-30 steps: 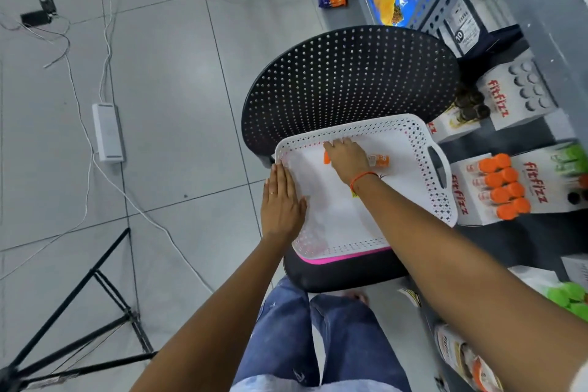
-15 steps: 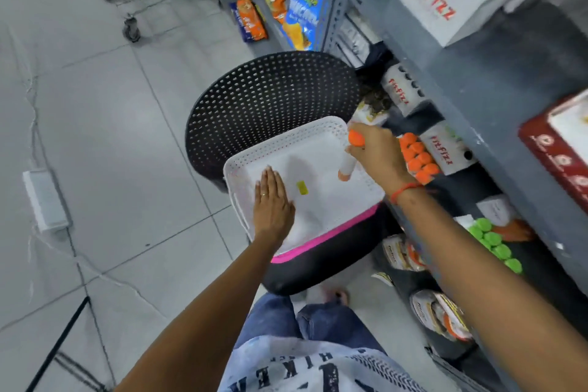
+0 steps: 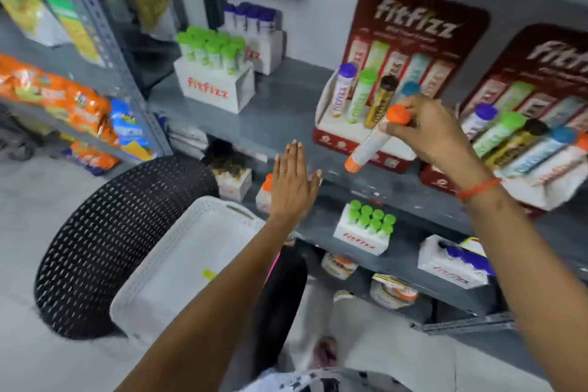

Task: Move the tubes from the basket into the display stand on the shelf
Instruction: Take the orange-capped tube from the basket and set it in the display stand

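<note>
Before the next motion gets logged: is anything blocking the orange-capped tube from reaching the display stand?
Nothing visible blocks it. The right hand holds the orange-capped tube just in front of the display stand, whose rightmost slot is hidden behind the hand.

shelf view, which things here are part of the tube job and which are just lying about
Job:
orange-capped tube in right hand
white basket, no tubes visible inside
red display stand
left hand, open

Lying about:
snack bags
green-cap box
black chair
</note>
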A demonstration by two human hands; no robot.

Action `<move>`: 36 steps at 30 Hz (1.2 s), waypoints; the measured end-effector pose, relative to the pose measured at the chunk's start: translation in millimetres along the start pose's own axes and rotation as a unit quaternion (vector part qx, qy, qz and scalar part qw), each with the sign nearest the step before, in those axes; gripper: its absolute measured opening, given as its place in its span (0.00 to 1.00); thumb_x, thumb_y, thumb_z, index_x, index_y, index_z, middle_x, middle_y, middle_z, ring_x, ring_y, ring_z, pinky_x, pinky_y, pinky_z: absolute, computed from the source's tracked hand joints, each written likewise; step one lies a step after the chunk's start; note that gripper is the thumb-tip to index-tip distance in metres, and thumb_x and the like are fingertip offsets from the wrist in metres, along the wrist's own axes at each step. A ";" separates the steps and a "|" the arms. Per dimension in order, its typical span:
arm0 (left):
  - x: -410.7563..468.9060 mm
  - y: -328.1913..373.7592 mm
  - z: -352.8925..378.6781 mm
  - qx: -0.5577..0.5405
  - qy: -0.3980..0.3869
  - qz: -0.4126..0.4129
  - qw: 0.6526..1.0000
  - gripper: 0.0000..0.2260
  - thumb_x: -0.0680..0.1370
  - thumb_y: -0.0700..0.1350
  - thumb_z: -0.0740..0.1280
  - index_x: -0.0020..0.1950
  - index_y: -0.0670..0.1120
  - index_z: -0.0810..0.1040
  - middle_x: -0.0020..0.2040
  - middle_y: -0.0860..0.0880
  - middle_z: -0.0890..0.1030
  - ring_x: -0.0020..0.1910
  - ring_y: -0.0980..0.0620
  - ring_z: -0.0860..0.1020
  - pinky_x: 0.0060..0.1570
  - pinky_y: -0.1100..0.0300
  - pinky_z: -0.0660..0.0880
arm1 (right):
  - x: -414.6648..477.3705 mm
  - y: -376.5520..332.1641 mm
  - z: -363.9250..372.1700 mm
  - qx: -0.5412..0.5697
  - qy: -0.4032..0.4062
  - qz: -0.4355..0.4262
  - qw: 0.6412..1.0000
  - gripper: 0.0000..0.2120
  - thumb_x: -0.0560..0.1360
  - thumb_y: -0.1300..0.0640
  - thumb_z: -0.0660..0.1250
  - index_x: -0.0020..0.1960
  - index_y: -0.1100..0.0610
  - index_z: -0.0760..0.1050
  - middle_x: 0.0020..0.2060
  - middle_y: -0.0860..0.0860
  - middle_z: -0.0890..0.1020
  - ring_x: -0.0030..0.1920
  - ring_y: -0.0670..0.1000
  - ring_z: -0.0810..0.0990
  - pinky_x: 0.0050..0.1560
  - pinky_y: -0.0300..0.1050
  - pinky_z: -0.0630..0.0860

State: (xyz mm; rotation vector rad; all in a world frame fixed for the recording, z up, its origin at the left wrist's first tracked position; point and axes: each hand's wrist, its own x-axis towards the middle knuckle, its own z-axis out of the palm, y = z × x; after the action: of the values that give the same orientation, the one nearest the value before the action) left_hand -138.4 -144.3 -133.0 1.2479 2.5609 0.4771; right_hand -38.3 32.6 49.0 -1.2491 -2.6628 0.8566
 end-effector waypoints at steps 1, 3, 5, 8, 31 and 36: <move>2.2 6.3 -1.0 -0.003 -0.014 0.007 1.000 0.30 0.79 0.56 0.52 0.73 0.35 0.61 0.72 0.37 0.66 0.72 0.40 0.64 0.71 0.46 0.56 | -3.3 5.9 -14.6 -0.006 0.003 0.014 1.000 0.12 0.71 0.58 0.72 0.51 0.63 0.77 0.47 0.62 0.80 0.44 0.59 0.80 0.42 0.39 0.73; 6.0 17.2 -1.6 0.003 -0.048 0.011 0.999 0.33 0.79 0.59 0.48 0.74 0.35 0.58 0.74 0.37 0.61 0.73 0.40 0.60 0.73 0.46 0.51 | -8.1 16.3 -39.4 -0.018 0.012 0.039 0.999 0.10 0.71 0.56 0.71 0.47 0.62 0.76 0.44 0.62 0.78 0.41 0.58 0.78 0.41 0.41 0.73; 7.5 28.8 0.5 0.025 -0.112 0.011 0.993 0.35 0.79 0.61 0.47 0.75 0.35 0.50 0.77 0.37 0.52 0.76 0.42 0.51 0.74 0.48 0.43 | -12.2 30.2 -60.2 -0.015 0.042 0.070 0.997 0.12 0.71 0.56 0.71 0.49 0.64 0.77 0.47 0.65 0.81 0.48 0.61 0.80 0.50 0.50 0.76; 7.0 44.6 7.4 0.064 -0.164 0.034 0.984 0.38 0.79 0.64 0.46 0.76 0.36 0.43 0.77 0.38 0.45 0.76 0.44 0.43 0.74 0.48 0.37 | -23.0 44.3 -83.9 -0.008 0.086 0.121 0.989 0.14 0.72 0.56 0.70 0.53 0.64 0.78 0.52 0.64 0.82 0.51 0.57 0.80 0.51 0.47 0.73; -4.3 311.5 1.3 0.123 -0.114 0.400 0.901 0.42 0.71 0.69 0.35 0.76 0.41 0.38 0.77 0.42 0.41 0.76 0.44 0.40 0.72 0.49 0.35 | -238.1 164.8 -268.0 -0.057 0.290 0.396 0.870 0.17 0.71 0.63 0.70 0.59 0.62 0.77 0.60 0.60 0.79 0.58 0.59 0.77 0.56 0.43 0.73; 2.1 323.4 -4.4 0.132 -0.096 0.412 0.896 0.45 0.68 0.71 0.27 0.76 0.42 0.38 0.78 0.42 0.41 0.76 0.44 0.40 0.71 0.50 0.35 | -237.9 167.4 -276.9 -0.069 0.269 0.378 0.883 0.21 0.70 0.69 0.69 0.62 0.59 0.75 0.63 0.59 0.76 0.61 0.60 0.75 0.60 0.46 0.73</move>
State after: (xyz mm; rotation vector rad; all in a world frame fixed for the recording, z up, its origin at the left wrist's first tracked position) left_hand 89.1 43.7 -1.0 2.3393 1.8643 0.1245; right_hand 316.6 70.3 233.3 -2.2197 -1.8034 0.2662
